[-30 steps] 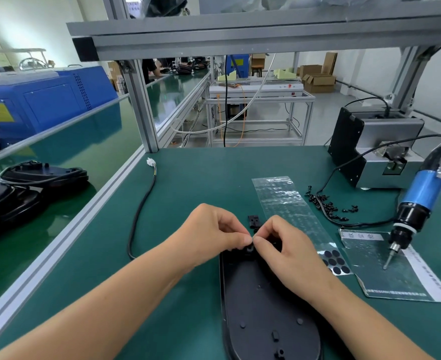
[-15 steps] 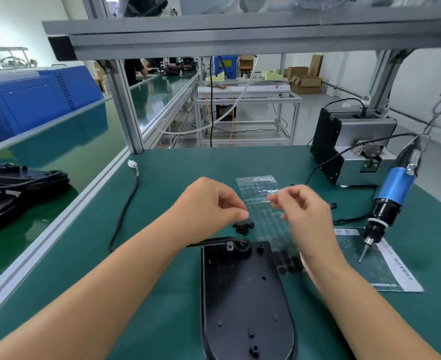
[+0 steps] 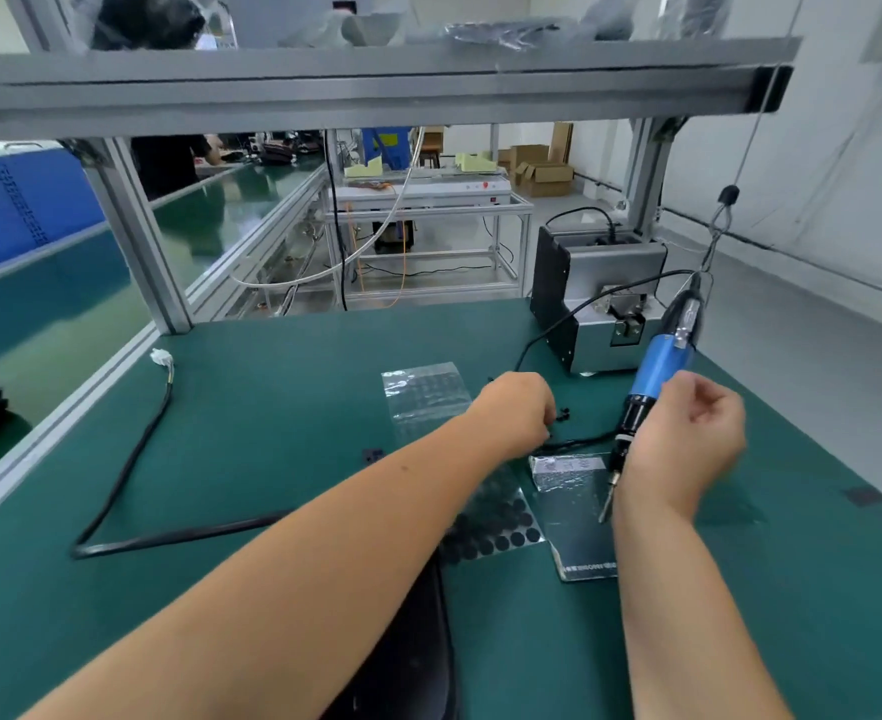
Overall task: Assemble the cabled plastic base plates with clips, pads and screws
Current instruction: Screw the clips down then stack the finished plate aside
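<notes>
Left hand (image 3: 517,413) reaches over green tabletop (image 3: 272,407) to loose black screws (image 3: 563,414), fingers curled down onto them; whether they pinch one, cannot tell. Right hand (image 3: 688,439) beside hanging blue electric screwdriver (image 3: 652,376), fingers loosely curled, empty. Black base plate (image 3: 413,641) at near edge, under left forearm; its cable (image 3: 127,470) runs left. Pad sheet (image 3: 501,532) between plate and screws.

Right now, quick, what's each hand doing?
Left hand: down at the small black screws; cannot tell whether it holds one.
Right hand: loosely curled beside the blue screwdriver, holding nothing.
</notes>
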